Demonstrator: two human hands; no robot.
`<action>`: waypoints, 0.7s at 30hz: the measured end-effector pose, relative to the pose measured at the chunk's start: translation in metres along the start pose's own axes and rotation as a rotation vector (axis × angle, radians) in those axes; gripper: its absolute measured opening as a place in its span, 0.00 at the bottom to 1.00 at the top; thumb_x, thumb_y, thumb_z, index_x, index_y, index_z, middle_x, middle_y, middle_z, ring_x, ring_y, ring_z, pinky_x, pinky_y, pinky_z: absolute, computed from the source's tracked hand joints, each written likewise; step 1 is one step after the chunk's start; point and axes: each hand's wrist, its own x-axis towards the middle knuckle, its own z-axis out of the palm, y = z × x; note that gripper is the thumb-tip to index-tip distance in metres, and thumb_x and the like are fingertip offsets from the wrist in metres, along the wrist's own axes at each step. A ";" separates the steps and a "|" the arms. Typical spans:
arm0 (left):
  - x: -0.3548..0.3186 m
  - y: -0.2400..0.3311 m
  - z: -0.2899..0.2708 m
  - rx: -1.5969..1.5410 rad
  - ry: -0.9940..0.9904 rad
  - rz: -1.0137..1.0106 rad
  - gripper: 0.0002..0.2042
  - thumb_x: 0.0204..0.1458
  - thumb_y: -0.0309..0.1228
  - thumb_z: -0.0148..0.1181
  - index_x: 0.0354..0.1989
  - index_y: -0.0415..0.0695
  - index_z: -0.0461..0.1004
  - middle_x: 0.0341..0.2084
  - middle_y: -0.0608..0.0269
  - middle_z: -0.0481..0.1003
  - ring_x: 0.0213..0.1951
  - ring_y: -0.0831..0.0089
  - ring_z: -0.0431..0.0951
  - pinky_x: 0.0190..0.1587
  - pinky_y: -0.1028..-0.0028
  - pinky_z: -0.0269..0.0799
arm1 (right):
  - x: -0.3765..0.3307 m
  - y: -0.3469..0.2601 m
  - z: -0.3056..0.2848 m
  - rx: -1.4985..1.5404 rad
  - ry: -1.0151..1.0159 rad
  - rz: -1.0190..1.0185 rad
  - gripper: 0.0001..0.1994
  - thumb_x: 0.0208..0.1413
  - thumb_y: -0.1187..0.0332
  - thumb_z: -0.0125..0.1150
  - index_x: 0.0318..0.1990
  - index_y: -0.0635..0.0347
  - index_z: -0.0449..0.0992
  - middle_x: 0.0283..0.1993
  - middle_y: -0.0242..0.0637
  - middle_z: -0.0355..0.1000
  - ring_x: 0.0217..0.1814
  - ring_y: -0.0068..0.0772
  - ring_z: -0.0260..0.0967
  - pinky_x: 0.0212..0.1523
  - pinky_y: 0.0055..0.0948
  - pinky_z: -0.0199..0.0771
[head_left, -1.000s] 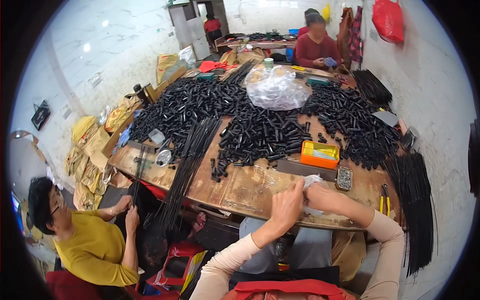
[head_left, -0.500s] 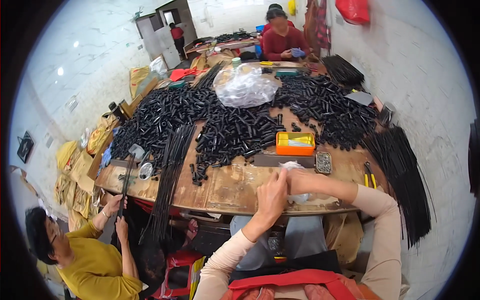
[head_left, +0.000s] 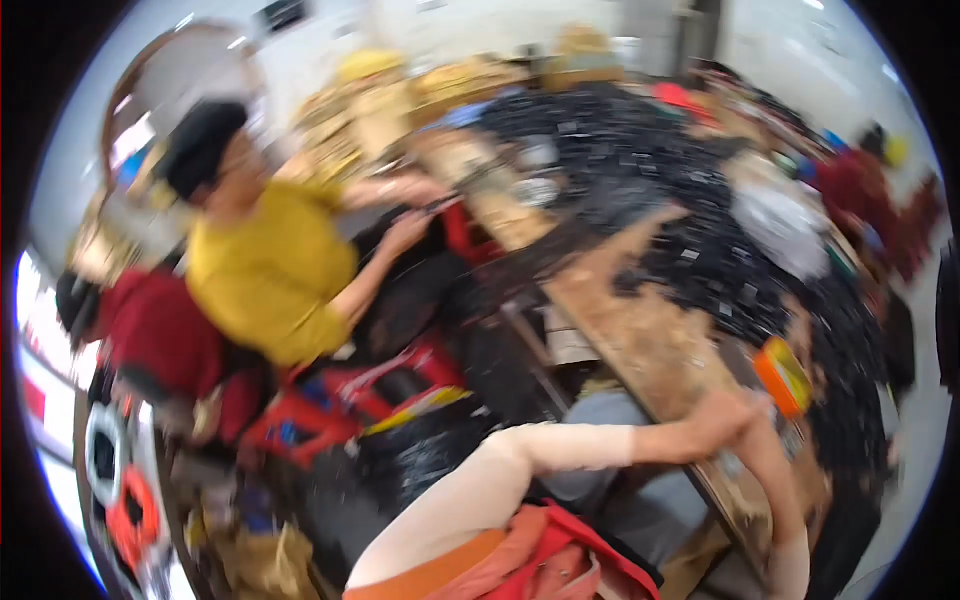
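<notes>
My left hand point(head_left: 708, 424) and my right hand point(head_left: 757, 428) meet over the near edge of the wooden table point(head_left: 625, 330). Motion smears both, and their fingers cannot be told apart, nor whether anything is between them. Just beyond them, nearest to my right hand, stands an orange box point(head_left: 783, 378) with a yellow inside. A heap of short black parts point(head_left: 690, 225) spreads over the table past the box. A crumpled clear plastic bag point(head_left: 780, 225) lies on the heap.
A person in a yellow top point(head_left: 265, 265) sits at the left, holding thin black rods. Behind, another person wears dark red point(head_left: 165, 330). A red stool point(head_left: 370, 395) stands between that seated person and me. Brown sacks point(head_left: 380, 110) line the wall.
My view has swung left and tilted, blurring the picture. The people at the left now fill more of it. My hands stay together and appear farther right.
</notes>
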 end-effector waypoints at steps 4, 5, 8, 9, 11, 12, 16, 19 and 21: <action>0.012 0.003 -0.022 -0.011 -0.199 -0.159 0.17 0.42 0.24 0.59 0.43 0.43 0.66 0.27 0.54 0.71 0.32 0.51 0.77 0.29 0.57 0.69 | 0.006 -0.034 -0.027 0.405 -0.101 0.300 0.13 0.47 0.74 0.58 0.42 0.69 0.72 0.42 0.53 0.72 0.50 0.54 0.69 0.47 0.40 0.68; 0.010 0.000 -0.025 -0.015 -0.231 -0.200 0.18 0.41 0.23 0.59 0.43 0.43 0.66 0.27 0.54 0.71 0.32 0.51 0.76 0.30 0.57 0.69 | 0.010 -0.036 -0.023 0.441 -0.055 0.271 0.14 0.47 0.78 0.57 0.43 0.70 0.69 0.42 0.52 0.70 0.49 0.53 0.69 0.47 0.39 0.67; 0.008 0.003 -0.012 -0.078 -0.126 -0.089 0.20 0.40 0.23 0.59 0.44 0.42 0.65 0.26 0.52 0.71 0.31 0.49 0.76 0.30 0.56 0.69 | 0.005 0.000 0.001 0.350 -0.034 0.223 0.15 0.47 0.76 0.59 0.44 0.71 0.68 0.43 0.54 0.69 0.49 0.55 0.68 0.47 0.40 0.67; 0.009 0.002 -0.011 -0.088 -0.128 -0.080 0.20 0.40 0.23 0.59 0.44 0.42 0.65 0.26 0.52 0.71 0.31 0.49 0.76 0.30 0.56 0.69 | 0.000 0.004 0.001 0.271 -0.039 0.229 0.16 0.47 0.75 0.59 0.45 0.70 0.68 0.44 0.54 0.69 0.50 0.55 0.68 0.47 0.40 0.67; 0.010 0.002 -0.013 -0.094 -0.081 -0.043 0.19 0.42 0.22 0.57 0.45 0.42 0.64 0.25 0.51 0.71 0.31 0.48 0.75 0.29 0.56 0.69 | 0.008 -0.021 -0.013 0.315 -0.029 0.266 0.15 0.47 0.74 0.59 0.43 0.69 0.69 0.42 0.55 0.70 0.48 0.56 0.69 0.45 0.41 0.68; 0.006 0.002 -0.016 -0.107 -0.086 -0.037 0.19 0.42 0.22 0.57 0.45 0.42 0.64 0.25 0.51 0.71 0.31 0.48 0.75 0.29 0.56 0.69 | 0.011 -0.030 -0.019 0.355 -0.026 0.282 0.14 0.47 0.73 0.60 0.42 0.68 0.71 0.41 0.55 0.72 0.46 0.56 0.70 0.43 0.42 0.69; -0.001 0.002 -0.012 -0.039 -0.048 -0.163 0.17 0.45 0.22 0.54 0.46 0.42 0.64 0.25 0.51 0.71 0.30 0.49 0.75 0.29 0.56 0.69 | 0.007 -0.005 0.007 0.151 -0.007 0.293 0.10 0.47 0.66 0.62 0.31 0.65 0.77 0.29 0.54 0.75 0.35 0.58 0.73 0.34 0.49 0.71; 0.000 0.011 -0.010 0.042 -0.074 -0.208 0.16 0.47 0.22 0.53 0.46 0.43 0.64 0.26 0.52 0.72 0.29 0.51 0.76 0.28 0.57 0.70 | 0.003 -0.004 0.011 0.010 -0.053 0.369 0.12 0.46 0.65 0.62 0.35 0.64 0.75 0.32 0.56 0.74 0.39 0.58 0.73 0.36 0.49 0.71; 0.002 0.017 -0.015 0.030 -0.086 -0.176 0.16 0.47 0.23 0.53 0.46 0.44 0.64 0.27 0.53 0.72 0.29 0.51 0.76 0.28 0.58 0.71 | -0.004 0.002 0.019 -0.043 -0.006 0.332 0.12 0.46 0.64 0.62 0.35 0.64 0.75 0.33 0.53 0.75 0.38 0.58 0.73 0.35 0.49 0.71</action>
